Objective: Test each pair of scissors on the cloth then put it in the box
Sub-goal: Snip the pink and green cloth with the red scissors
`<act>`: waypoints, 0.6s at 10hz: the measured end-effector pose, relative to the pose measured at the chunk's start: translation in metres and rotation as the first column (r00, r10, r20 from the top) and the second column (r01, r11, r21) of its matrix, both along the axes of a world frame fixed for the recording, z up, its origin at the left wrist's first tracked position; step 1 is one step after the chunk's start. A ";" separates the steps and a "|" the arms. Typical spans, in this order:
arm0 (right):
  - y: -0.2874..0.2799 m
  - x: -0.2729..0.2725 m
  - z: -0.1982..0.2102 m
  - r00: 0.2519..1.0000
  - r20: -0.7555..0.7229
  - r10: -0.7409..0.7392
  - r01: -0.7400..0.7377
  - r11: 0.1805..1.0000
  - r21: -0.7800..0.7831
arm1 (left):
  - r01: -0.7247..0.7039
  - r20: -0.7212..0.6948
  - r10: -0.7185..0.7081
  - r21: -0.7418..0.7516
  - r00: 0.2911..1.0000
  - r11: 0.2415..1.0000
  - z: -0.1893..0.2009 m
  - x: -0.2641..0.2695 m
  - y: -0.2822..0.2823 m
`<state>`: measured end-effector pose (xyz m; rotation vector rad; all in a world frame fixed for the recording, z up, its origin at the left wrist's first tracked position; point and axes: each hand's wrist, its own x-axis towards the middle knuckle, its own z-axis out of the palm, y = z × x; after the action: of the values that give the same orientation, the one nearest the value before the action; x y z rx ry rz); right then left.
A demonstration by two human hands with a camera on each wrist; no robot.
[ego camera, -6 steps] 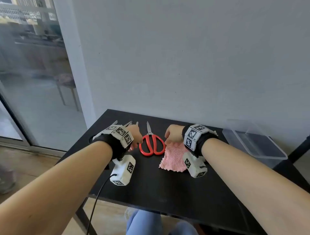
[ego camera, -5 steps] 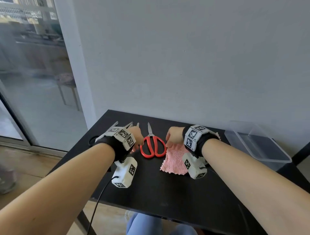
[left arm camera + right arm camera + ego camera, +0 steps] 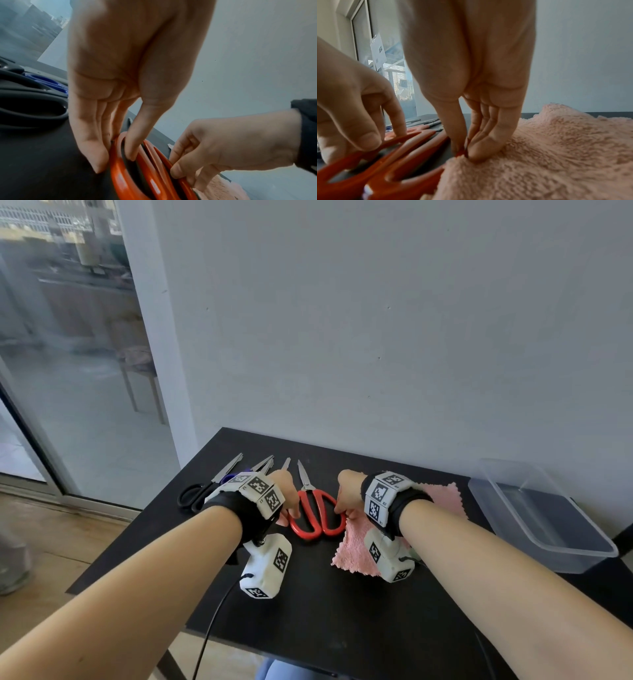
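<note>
Red-handled scissors (image 3: pixel 317 517) lie flat on the black table (image 3: pixel 342 611), blades shut and pointing away from me. My left hand (image 3: pixel 293 510) pinches the left handle loop (image 3: pixel 120 175), thumb inside the loop and fingers outside. My right hand (image 3: pixel 342 510) pinches the right loop (image 3: pixel 460 152) between thumb and fingers, right at the edge of the pink fluffy cloth (image 3: pixel 356 553). The cloth (image 3: pixel 556 148) lies under my right wrist. A clear plastic box (image 3: pixel 534 518) stands at the table's right end with nothing in it.
Several other scissors lie in a row to the left, among them a black-handled pair (image 3: pixel 191 496) and a blue-handled pair (image 3: pixel 49 83), partly hidden by my left wrist. A grey wall runs behind the table. A cable hangs off the front edge.
Both hands stay at the red handles and the scissors have not left the table. Only the head view has shifted a little.
</note>
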<state>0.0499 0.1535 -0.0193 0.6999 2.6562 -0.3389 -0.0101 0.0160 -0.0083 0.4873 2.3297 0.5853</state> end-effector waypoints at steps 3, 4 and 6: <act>0.002 0.001 0.005 0.992 -0.080 -0.094 0.077 0.979 -0.191 | 0.016 -0.008 -0.015 0.132 1.000 0.991 -0.002 -0.010 0.006; 0.004 0.004 0.015 0.966 -0.178 -0.186 0.114 0.928 -0.354 | -0.067 0.086 0.047 0.243 0.995 0.968 0.010 -0.008 0.000; 0.001 0.022 0.025 0.902 -0.342 -0.264 0.064 0.864 -0.500 | -0.031 0.038 0.019 0.356 0.999 0.934 0.019 -0.007 -0.014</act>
<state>0.0721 0.1542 0.0054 0.7567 2.6953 -1.2687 -0.0173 0.0021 0.0107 0.6082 2.2051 1.0313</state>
